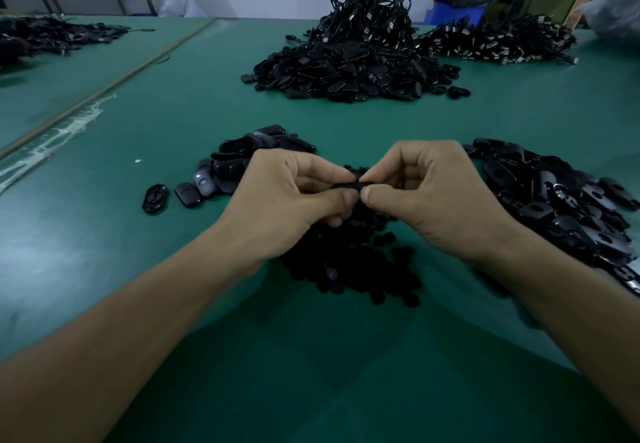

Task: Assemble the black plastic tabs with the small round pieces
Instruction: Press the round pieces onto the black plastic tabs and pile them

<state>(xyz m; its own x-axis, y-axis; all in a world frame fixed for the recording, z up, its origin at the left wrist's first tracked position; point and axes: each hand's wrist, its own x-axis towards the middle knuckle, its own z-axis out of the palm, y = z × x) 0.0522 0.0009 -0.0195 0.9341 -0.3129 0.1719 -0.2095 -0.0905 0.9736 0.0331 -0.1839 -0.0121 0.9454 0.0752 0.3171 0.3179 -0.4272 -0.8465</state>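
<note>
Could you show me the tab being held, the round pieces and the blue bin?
tab (348,186): head view, its visible middle.
round pieces (346,262): head view, middle of the heap.
blue bin (457,13): head view, its front wall.

Above a heap of small round pieces (349,262) on the green table (311,356), the left hand (291,197) and right hand (426,193) pinch one black plastic tab (349,185) between thumbs and forefingers; tab piles lie either side.

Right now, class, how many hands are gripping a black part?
2. The left hand pinches the black part from the left; the right hand pinches it from the right, above the heap of small round pieces.
</note>
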